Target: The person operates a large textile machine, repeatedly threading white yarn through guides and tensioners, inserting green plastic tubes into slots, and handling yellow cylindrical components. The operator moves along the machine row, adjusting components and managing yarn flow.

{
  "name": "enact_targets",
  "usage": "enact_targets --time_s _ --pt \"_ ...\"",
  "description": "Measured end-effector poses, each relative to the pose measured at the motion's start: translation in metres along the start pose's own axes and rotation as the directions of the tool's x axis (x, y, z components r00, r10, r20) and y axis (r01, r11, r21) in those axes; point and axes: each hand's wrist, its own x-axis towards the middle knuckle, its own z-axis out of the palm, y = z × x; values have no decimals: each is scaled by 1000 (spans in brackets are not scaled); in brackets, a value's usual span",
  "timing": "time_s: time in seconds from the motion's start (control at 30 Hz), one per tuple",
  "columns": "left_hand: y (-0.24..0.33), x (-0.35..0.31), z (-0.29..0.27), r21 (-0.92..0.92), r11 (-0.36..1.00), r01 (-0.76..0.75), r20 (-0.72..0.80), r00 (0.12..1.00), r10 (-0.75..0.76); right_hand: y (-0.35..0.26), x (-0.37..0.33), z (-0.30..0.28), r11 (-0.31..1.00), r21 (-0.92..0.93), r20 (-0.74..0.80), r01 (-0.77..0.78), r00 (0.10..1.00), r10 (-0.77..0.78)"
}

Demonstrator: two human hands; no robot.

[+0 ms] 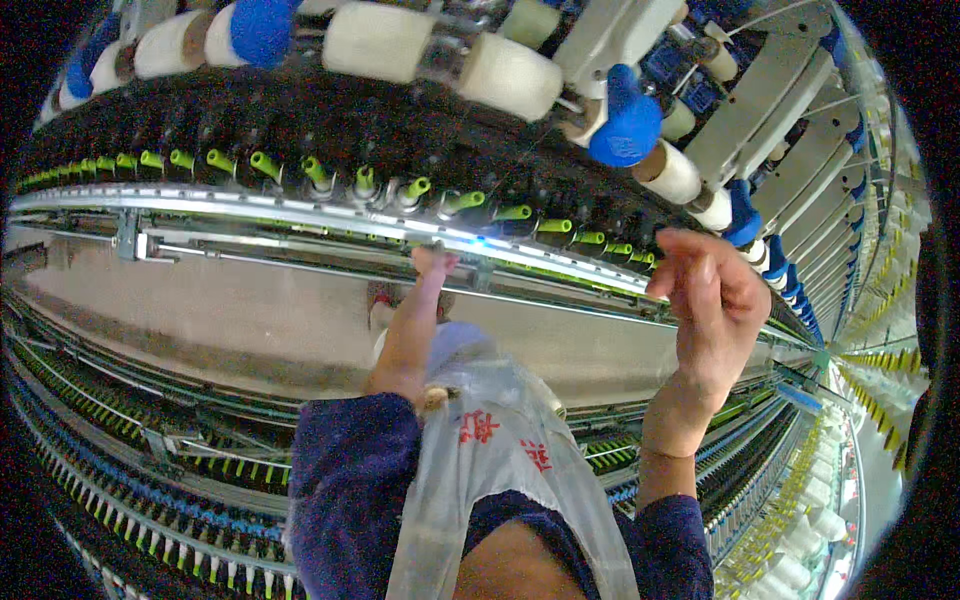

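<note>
A long row of yellow-green bobbin tubes (463,203) stands upright on spindles behind a shiny metal rail (330,217). My left hand (436,262) reaches to the front of this rail, just below the tubes. Its fingertips are small and partly lost against the metal, so their grip does not show. To the right, my right hand (712,285) is raised in front of the end of the tube row. Its fingers are curled in with the thumb against them; anything between them is too fine to make out. White yarn rolls (512,77) line the machine above.
Blue rounded covers (625,117) and grey arms (765,115) jut out at the upper right. A pale floor aisle (230,300) runs between this machine and a second spindle frame (190,540) behind me. A translucent apron (500,440) hangs on my front.
</note>
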Motion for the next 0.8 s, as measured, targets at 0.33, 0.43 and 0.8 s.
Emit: enact_targets --time_s 0.33,0.43,0.8 --pt "-14 -19 -56 845 -195 -497 513 857 40 269 -21 119 959 -240 172 -152 965 196" --pt "14 -78 -16 650 -148 -745 760 635 141 275 -35 129 882 -311 379 -353 806 456" --pt "179 -262 173 -13 254 -967 729 165 664 -52 85 3 175 -933 249 316 914 -321"
